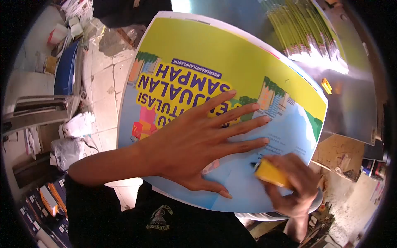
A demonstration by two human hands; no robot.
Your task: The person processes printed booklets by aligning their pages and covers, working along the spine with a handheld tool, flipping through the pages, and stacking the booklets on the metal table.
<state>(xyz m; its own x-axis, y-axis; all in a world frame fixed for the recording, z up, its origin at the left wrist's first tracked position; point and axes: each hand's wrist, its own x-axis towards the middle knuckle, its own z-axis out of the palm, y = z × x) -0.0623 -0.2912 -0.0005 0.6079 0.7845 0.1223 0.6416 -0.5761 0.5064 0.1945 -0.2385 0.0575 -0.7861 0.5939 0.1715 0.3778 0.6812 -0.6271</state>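
Observation:
A large printed poster sheet (198, 37), green and blue with yellow and purple lettering that reads upside down from here, lies across my lap and the table edge. My left hand (202, 132) presses flat on it, palm down, fingers spread toward the right. At the sheet's lower right, my right hand (295, 184) grips a blocky yellow tool with a black tip (273, 173). That tip points left, just over the sheet; whether it touches the paper I cannot tell. My fingers hide part of the tool, and its exact kind does not show.
A metal-topped table (351, 99) stands at the far right, bearing a fanned stack of green printed pieces (304, 31) and a small yellow object (326, 86). A cardboard piece (337, 157) sits below it. Clutter, a plastic bag (66, 153) and a blue panel (66, 70) line the left.

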